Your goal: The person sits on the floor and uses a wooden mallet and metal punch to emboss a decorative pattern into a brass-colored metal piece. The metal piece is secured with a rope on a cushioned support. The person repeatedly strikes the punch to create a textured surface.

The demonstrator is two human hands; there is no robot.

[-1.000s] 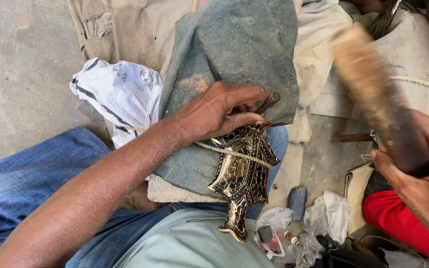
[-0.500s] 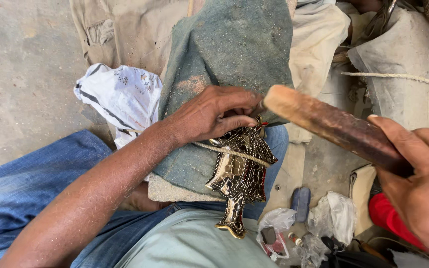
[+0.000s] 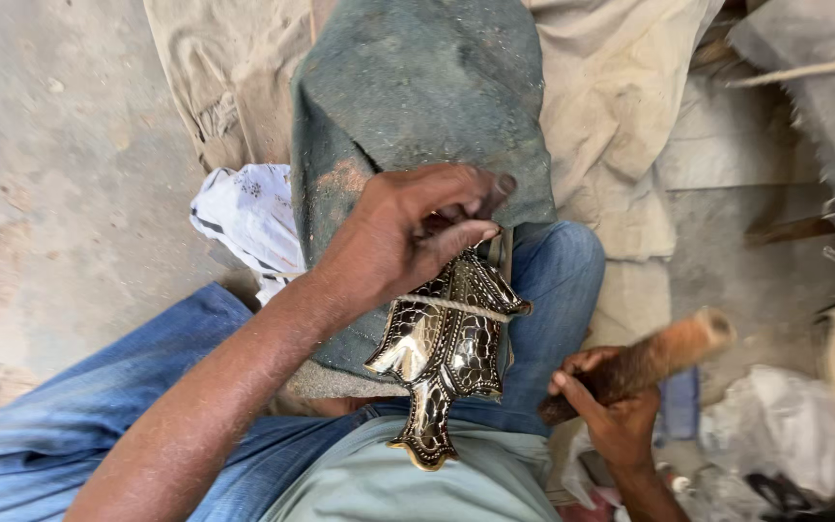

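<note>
Head view: at 6 o'clock a shiny embossed metal piece [image 3: 445, 358] lies on the knee, tied by string [image 3: 451, 306], already densely patterned. Left hand [image 3: 408, 232] pinches a small tool at its top. Right hand [image 3: 611, 411], at 4 o'clock, grips a wooden mallet [image 3: 645, 362]. No containers show.

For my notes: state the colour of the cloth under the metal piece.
Dusty dark green cloth, head view.
</note>
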